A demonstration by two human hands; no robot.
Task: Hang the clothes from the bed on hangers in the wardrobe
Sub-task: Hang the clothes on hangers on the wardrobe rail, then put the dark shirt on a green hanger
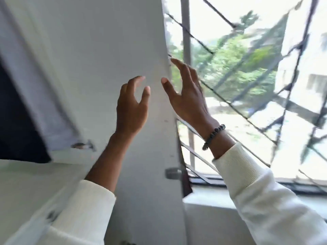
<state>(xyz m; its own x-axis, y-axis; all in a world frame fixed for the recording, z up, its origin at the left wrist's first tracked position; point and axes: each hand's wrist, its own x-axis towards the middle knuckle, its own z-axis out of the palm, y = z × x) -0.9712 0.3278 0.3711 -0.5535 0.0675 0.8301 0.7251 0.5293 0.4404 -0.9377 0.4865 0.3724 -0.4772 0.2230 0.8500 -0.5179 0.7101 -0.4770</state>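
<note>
left hand loosely curled, right hand spread at wardrobe door edge

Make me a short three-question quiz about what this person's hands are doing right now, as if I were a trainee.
1. True or false: the left hand holds a hanger.
2. Which wrist wears the beaded bracelet? A) left B) right C) both
3. Fill in: the fingers of the right hand reach to the edge of the white ____ panel, with the barred window behind.

Key
1. False: its fingers are loosely curled and hold nothing.
2. B.
3. Wardrobe; whether the fingertips touch the edge is hard to tell through the blur.
</note>
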